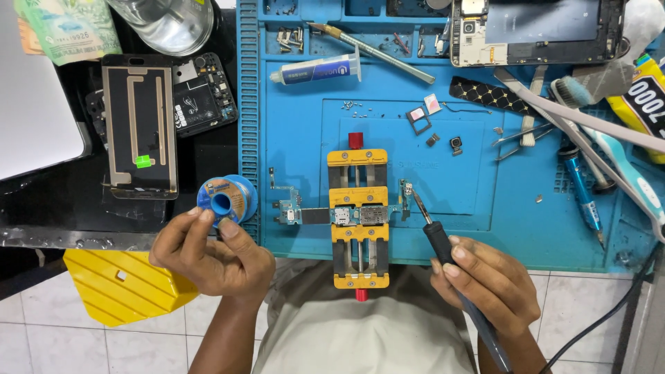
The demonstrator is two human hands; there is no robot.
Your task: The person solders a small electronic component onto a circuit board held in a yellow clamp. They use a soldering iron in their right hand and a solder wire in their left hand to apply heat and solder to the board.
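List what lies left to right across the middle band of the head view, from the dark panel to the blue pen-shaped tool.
Dark phone back panel → blue solder spool → yellow clamp fixture holding a small circuit board → soldering iron → blue pen-shaped tool.

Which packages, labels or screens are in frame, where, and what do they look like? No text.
Syringe tube: top centre of the blue mat, white with a blue label, lying flat.
Yellow bottle: right edge, black label.
Solder spool: at the left hand, blue label.
Green packet: top left.
Phone panel: left, dark, brown strips, green tab.
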